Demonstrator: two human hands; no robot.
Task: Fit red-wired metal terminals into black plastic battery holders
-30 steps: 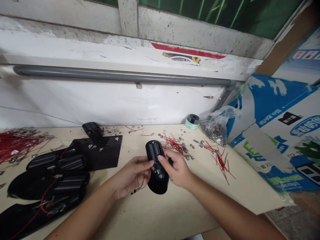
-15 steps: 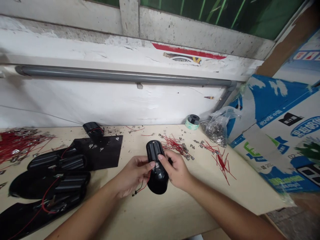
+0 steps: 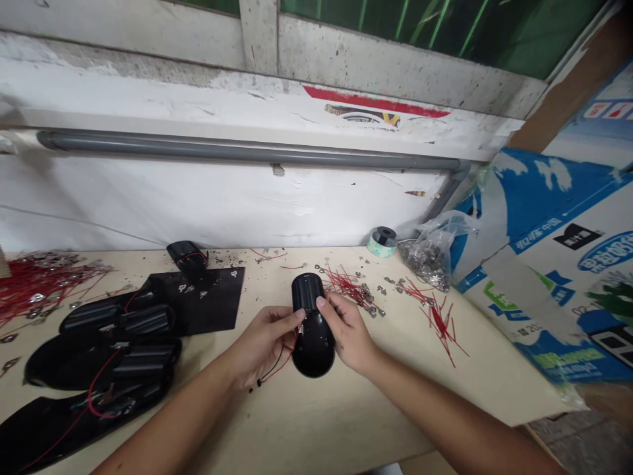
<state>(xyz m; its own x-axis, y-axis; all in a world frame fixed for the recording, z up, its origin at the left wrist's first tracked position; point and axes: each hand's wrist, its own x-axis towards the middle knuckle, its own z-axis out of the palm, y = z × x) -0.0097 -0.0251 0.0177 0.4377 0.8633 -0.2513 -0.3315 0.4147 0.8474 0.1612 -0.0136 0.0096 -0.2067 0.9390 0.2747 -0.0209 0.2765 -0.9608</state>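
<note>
Between my two hands is a black plastic battery housing (image 3: 313, 343), rounded at its near end and with ribbed slots at its far end. My left hand (image 3: 267, 340) grips its left edge, thumb near small metal contacts at the middle. A red and a black wire (image 3: 273, 373) hang from the housing below my left fingers. My right hand (image 3: 351, 333) closes on the right edge, thumb lying on top near the slots. The fingers underneath are hidden. Just beyond my right hand lies a pile of red wires with metal contact tabs (image 3: 349, 287).
More black housings (image 3: 143, 363) lie at the left, beside a black sheet (image 3: 217, 307). A large heap of red wires (image 3: 44, 284) is behind them. At the back right are a tape roll (image 3: 382, 243) and a clear bag of metal parts (image 3: 428, 257). A blue-and-white carton (image 3: 548, 264) borders the right.
The housing has tipped in my hands, showing more of its smooth near end. My left thumb has shifted slightly up and left, and my right thumb slightly up.
</note>
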